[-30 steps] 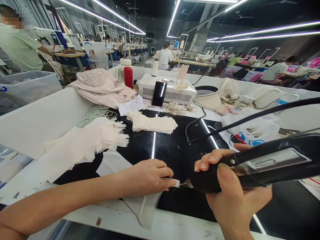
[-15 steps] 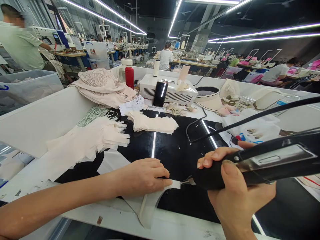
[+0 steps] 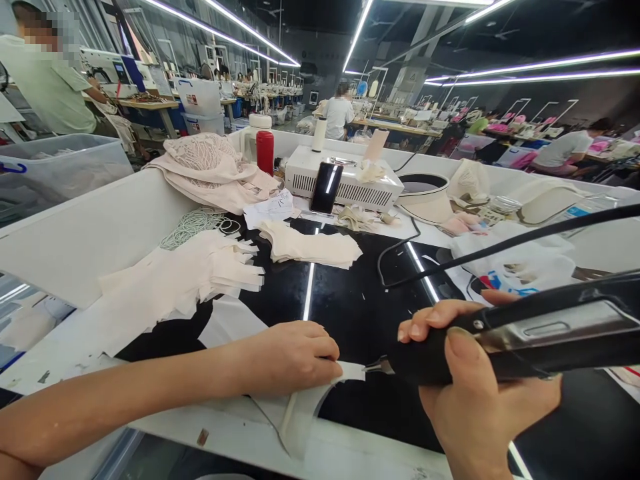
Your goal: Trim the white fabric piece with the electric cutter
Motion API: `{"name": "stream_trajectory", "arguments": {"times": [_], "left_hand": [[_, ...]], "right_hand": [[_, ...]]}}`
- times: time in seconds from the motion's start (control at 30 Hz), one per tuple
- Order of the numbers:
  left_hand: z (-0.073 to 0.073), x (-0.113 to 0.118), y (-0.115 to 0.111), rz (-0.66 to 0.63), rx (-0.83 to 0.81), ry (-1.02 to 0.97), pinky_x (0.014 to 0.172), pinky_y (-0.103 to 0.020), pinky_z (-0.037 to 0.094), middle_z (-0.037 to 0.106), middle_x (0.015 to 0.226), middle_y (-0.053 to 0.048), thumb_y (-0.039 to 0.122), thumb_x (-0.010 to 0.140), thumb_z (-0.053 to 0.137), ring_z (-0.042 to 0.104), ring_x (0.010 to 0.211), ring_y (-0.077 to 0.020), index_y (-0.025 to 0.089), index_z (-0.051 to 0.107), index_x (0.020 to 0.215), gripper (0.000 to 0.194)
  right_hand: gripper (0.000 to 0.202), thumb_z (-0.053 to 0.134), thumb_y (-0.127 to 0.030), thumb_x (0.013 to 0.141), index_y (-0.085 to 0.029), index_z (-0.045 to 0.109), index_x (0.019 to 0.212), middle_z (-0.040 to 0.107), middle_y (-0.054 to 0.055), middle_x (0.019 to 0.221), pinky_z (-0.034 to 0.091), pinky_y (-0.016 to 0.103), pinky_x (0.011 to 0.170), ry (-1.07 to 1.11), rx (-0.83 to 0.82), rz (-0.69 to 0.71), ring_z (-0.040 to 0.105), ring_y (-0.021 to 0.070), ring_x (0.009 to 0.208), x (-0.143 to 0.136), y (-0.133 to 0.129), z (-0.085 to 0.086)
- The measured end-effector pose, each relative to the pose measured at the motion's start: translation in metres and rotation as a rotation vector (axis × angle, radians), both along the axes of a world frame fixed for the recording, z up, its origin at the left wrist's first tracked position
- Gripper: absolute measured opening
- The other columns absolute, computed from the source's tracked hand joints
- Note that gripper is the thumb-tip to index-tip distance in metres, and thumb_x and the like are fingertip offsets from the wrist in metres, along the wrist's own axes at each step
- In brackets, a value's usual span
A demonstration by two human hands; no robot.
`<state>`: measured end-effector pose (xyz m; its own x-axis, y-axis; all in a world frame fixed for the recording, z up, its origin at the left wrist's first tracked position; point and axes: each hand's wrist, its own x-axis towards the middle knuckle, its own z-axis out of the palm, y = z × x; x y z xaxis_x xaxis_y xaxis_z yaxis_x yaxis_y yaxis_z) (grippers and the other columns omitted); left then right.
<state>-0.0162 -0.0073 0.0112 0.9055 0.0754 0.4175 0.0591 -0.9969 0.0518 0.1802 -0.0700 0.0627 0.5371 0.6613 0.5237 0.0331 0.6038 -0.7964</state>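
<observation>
My right hand (image 3: 480, 373) is wrapped round a thick black corded hand tool (image 3: 520, 333), thumb along its near side. The tool's narrow metal tip (image 3: 383, 365) points left and meets the end of a white fabric piece (image 3: 305, 407). On that piece lies my left hand (image 3: 300, 357), its fingers bent and closed on the cloth near the tip. The fabric curves down over the table's near edge. Under and behind my left forearm, another white piece (image 3: 230, 323) lies on the black glossy surface (image 3: 350, 307).
Cream fabric pieces lie in a stack (image 3: 310, 245) and in a fanned pile (image 3: 185, 273) beside green cord (image 3: 197, 227). Behind stand a phone (image 3: 327, 188), a vented white box (image 3: 345, 177) and a red bottle (image 3: 265, 152). The tool's black cable (image 3: 500, 243) crosses the right side.
The whole view has shifted slightly to the right in the picture. Both hands keep their grip, and the tool tip stays at the fabric's end.
</observation>
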Motion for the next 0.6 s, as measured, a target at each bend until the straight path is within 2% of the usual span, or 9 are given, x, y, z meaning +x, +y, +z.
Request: {"name": "stream_trajectory", "arguments": {"times": [0.13, 0.33, 0.6], "left_hand": [[-0.001, -0.005, -0.004, 0.028, -0.012, 0.004, 0.083, -0.028, 0.053, 0.069, 0.097, -0.005, 0.006, 0.100, 0.056, 0.057, 0.083, -0.0150, 0.015, 0.069, 0.096, 0.016], [-0.005, -0.010, -0.006, 0.051, 0.054, -0.003, 0.097, -0.031, 0.053, 0.067, 0.099, -0.005, 0.002, 0.098, 0.056, 0.058, 0.085, -0.0145, 0.013, 0.069, 0.102, 0.017], [-0.009, -0.010, -0.007, 0.069, 0.085, -0.050, 0.091, -0.029, 0.054, 0.067, 0.098, -0.006, 0.007, 0.099, 0.060, 0.058, 0.084, -0.0144, 0.013, 0.070, 0.097, 0.012]], "right_hand": [[0.041, 0.083, -0.024, 0.080, -0.025, 0.062, 0.115, 0.065, -0.003, 0.079, 0.057, 0.035, 0.056, -0.006, -0.005, -0.003, 0.060, 0.0160, 0.061, 0.001, -0.001, 0.000], [0.042, 0.084, -0.025, 0.076, -0.025, 0.061, 0.111, 0.065, -0.004, 0.077, 0.057, 0.036, 0.054, 0.000, -0.026, -0.039, 0.059, 0.0168, 0.059, -0.001, -0.002, 0.002], [0.043, 0.082, -0.024, 0.072, -0.024, 0.060, 0.110, 0.064, -0.005, 0.073, 0.055, 0.034, 0.047, 0.050, -0.001, 0.010, 0.055, 0.0162, 0.055, -0.014, 0.007, 0.009]]}}
